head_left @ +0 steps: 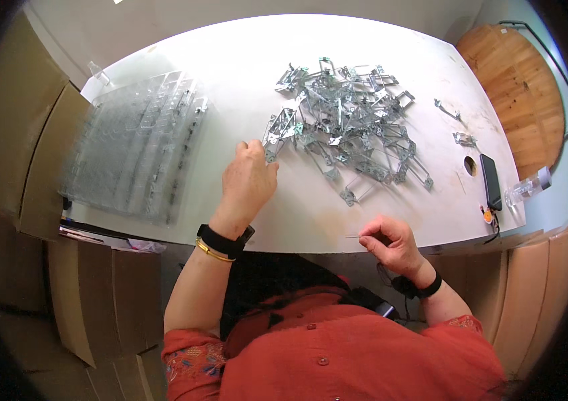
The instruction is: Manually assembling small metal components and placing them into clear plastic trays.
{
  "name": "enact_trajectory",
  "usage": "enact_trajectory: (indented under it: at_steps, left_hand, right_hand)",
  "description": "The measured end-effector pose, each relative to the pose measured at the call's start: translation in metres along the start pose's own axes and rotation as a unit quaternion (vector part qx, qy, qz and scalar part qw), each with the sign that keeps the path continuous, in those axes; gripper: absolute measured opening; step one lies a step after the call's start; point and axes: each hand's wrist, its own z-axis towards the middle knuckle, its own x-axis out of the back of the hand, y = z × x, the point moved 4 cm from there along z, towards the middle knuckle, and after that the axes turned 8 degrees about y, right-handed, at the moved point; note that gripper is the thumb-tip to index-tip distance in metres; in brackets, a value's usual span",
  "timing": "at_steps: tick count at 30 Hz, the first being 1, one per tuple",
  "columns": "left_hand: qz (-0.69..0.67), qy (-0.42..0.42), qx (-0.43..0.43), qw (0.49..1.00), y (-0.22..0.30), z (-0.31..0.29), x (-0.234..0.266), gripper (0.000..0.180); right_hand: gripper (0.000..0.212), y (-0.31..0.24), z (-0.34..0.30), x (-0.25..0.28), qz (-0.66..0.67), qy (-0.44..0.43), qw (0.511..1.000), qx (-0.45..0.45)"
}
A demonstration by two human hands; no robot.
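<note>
My left hand reaches to the left edge of a heap of grey metal wire-frame brackets. Its fingers and thumb close around the near end of one metal bracket, which leans against the heap; the fingertips are partly hidden. By the table's front edge, my right hand is closed in a pinch. A thin, needle-like metal rod sticks out leftward from between its thumb and finger.
Stacked clear plastic trays lie on the white table's left side. Two loose metal pieces, a hole, a phone and a plastic bottle are at the right. Cardboard boxes flank the table; a round wooden top leans behind.
</note>
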Motion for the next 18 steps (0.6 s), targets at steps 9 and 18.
enact_trajectory:
  at_steps: [9, 18]
  left_hand:
    - [0.049, -0.042, 0.039, 0.997, -0.029, 0.047, -0.031, 0.028]
    - [0.030, 0.071, -0.019, 0.997, 0.001, 0.054, -0.034, 0.020]
  right_hand:
    - [0.008, 0.002, 0.001, 0.000, -0.002, -0.004, 0.999, 0.052]
    - [0.012, 0.000, 0.003, 0.001, -0.023, -0.004, 0.996, 0.081]
